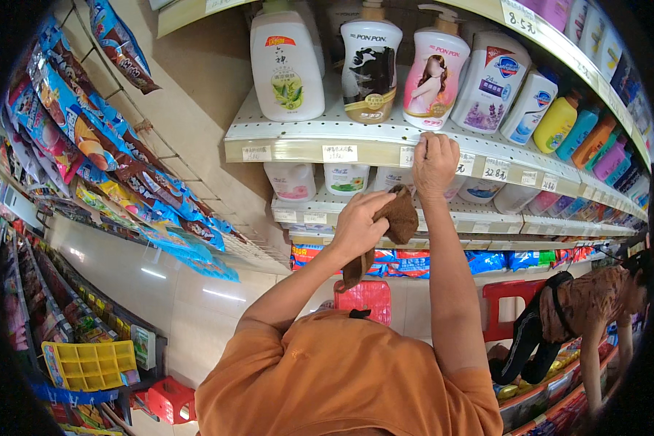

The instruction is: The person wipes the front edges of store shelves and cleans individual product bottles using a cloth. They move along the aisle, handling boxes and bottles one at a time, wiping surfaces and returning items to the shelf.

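My left hand point(361, 222) grips a brown cloth point(402, 219), which bunches beyond the fingers and hangs down below the wrist. At the front edge of the metal shop shelf point(283, 128), my right hand point(437, 163) rests with curled fingers, just under a pink and white pump bottle point(435, 82). Whether something small lies under those fingers cannot be told. Left of that bottle stand a white pump bottle with a black panel point(370, 68) and a large white bottle with green leaves point(287, 68). White and purple Safeguard bottles point(490, 82) stand to the right.
Lower shelves hold more bottles point(346, 179) and colourful packets point(411, 261). Snack bags point(82, 120) hang from a wire rack at the left. Below the shelves stands a red plastic stool point(363, 300). A person point(572, 321) bends over low bins at the right. A yellow compartment tray point(90, 365) sits lower left.
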